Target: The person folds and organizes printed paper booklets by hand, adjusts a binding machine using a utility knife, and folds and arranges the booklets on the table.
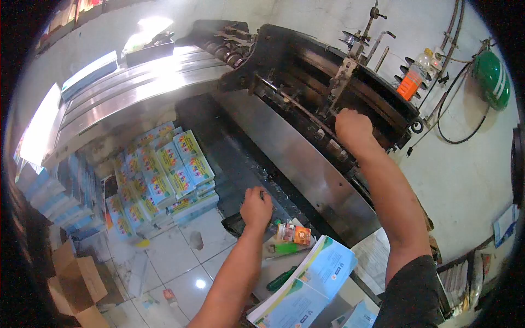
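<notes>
My right hand (353, 130) is closed at the upright metal bracket (340, 82) of a dark, paper-cutting-like machine (295, 54); the fingertips and whatever they grip are hidden. Lower down, my left hand (256, 209) forms a fist above the machine's dark ledge, and a small dark bit shows at its fingers, too little to name. Close to its right lie an orange-and-white packet (294, 234) and a green lighter (285, 248). Below them rests a stack of light-blue printed booklets (311, 290), with a green-handled tool (280, 279) beside it.
Piles of printed booklets (164, 169) stand on the tiled floor at left, with more stacks (65, 191) farther left. An open cardboard box (76, 279) sits at lower left. A bottle with an orange label (414, 76) and a green lamp shade (490, 79) are by the wall.
</notes>
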Demonstrator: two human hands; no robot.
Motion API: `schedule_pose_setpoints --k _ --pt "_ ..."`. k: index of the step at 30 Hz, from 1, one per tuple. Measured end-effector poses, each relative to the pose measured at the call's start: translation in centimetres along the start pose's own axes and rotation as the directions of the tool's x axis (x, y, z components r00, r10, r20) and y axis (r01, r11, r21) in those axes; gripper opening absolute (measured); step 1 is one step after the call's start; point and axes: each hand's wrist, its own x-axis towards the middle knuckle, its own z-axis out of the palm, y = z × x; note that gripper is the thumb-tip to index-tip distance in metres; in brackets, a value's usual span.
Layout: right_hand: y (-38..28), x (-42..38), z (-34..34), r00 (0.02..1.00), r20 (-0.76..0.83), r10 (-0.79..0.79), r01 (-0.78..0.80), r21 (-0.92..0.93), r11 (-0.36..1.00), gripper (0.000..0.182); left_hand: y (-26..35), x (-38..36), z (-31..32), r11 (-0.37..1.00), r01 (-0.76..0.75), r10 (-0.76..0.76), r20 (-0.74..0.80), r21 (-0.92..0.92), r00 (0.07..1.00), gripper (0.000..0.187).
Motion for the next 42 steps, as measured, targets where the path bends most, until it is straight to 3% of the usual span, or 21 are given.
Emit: schedule_pose_setpoints --k 8,9,12,16,18,22,24,25,27,29,30,31,32,33,34,35,37,38,40,41,42 --pt "3.0 -1.2 -1.7 1.000 -0.015 -0.027 0.027 0.039 0.999 0.026 -0.4 0.1 0.2 0.994 -0.069 0.069 0.003 0.086 0.998 0.023" --pt "3.7 -3.2 -3.5 0.993 -0.076 -0.095 0.095 -0.001 0.995 0.025 -0.7 -0.1 0.5 0.989 -0.091 0.093 -0.009 0.120 0.996 0.022" --pt "6.6 -9.7 -6.4 0.996 -0.073 -0.050 0.061 0.149 0.987 0.028 -1.5 0.2 1.2 0.984 -0.125 0.127 -0.005 0.123 0.992 0.024" --pt "10.8 -22.3 -7.7 0.971 0.167 -0.170 0.074 0.466 0.881 0.030 -0.7 0.0 1.1 0.988 -0.125 0.124 0.017 0.091 0.992 0.025" --pt "11.8 -27.6 -7.6 0.944 0.195 -0.265 0.135 0.503 0.854 0.032 -0.7 -0.1 0.7 0.980 -0.192 0.194 -0.028 0.056 0.981 0.025" --pt "13.2 -35.1 -5.2 0.894 0.424 -0.146 -0.135 0.567 0.813 0.035 -1.3 1.0 0.7 0.953 -0.299 0.294 -0.086 -0.052 0.952 0.025" --pt "13.0 -36.7 -5.3 0.820 0.568 0.068 -0.435 0.543 0.719 0.032 0.4 1.4 -1.1 0.941 -0.306 0.302 -0.052 -0.141 0.952 0.030" --pt "12.7 -37.4 -5.3 0.820 0.568 0.066 -0.438 0.550 0.711 0.032 2.0 0.6 -2.7 0.941 -0.312 0.308 -0.050 -0.132 0.950 0.030" --pt "11.3 -37.5 -5.0 0.976 0.209 0.058 -0.211 0.849 0.485 0.032 6.6 -1.6 -6.7 0.886 -0.236 0.318 0.152 -0.399 0.936 0.037" --pt "8.5 -36.5 -5.3 0.992 0.116 -0.055 -0.084 0.908 0.410 0.037 10.6 -7.1 -10.5 0.677 -0.163 0.594 0.402 -0.718 0.697 0.045" --pt "6.2 -35.6 -5.8 0.993 0.030 -0.110 0.014 0.926 0.378 0.038 12.1 -10.6 -11.0 0.590 -0.127 0.656 0.381 -0.798 0.652 0.046" --pt "3.6 -35.3 -5.3 0.982 0.139 -0.129 -0.094 0.948 0.305 0.038 12.7 -12.0 -11.7 0.540 -0.125 0.692 0.355 -0.832 0.629 0.046" --pt "0.9 -34.8 -5.6 0.980 0.055 -0.190 -0.044 0.997 0.058 0.040 13.3 -13.3 -12.5 0.489 -0.118 0.726 0.328 -0.864 0.605 0.046" --pt "-0.4 -34.5 -6.0 0.934 0.057 -0.352 0.047 0.958 0.282 0.053 13.4 -13.6 -13.2 0.540 0.048 0.585 0.416 -0.840 0.696 0.046" --pt "-1.7 -34.5 -7.1 0.930 -0.033 -0.367 0.116 0.971 0.207 0.068 13.3 -13.8 -13.6 0.556 0.223 0.425 0.504 -0.801 0.752 0.046" --pt "-1.8 -35.2 -7.2 0.929 -0.050 -0.367 0.131 0.971 0.198 0.068 11.6 -13.0 -14.4 0.576 0.213 0.412 0.505 -0.789 0.759 0.040" --pt "-2.2 -36.9 -7.0 0.892 -0.097 -0.442 0.246 0.924 0.293 0.075 9.5 -11.7 -15.7 0.899 0.038 0.218 0.521 -0.436 0.825 0.036" --pt "-1.7 -37.9 -7.7 0.890 -0.082 -0.450 0.235 0.926 0.297 0.071 7.6 -11.3 -15.5 0.899 0.032 0.221 0.515 -0.437 0.828 0.036" --pt "0.4 -39.9 -8.2 0.863 -0.038 -0.504 0.189 0.949 0.253 0.069 3.5 -11.1 -14.5 0.872 -0.482 0.459 0.497 -0.091 0.737 0.034" --pt "1.4 -40.9 -8.3 0.835 0.009 -0.550 0.130 0.968 0.214 0.067 2.7 -11.5 -14.5 0.869 -0.486 0.462 0.492 -0.087 0.738 0.034" --pt "2.4 -42.0 -8.3 0.836 0.002 -0.549 0.137 0.968 0.212 0.067 2.0 -12.2 -14.5 0.829 -0.557 0.422 0.599 0.049 0.681 0.035"
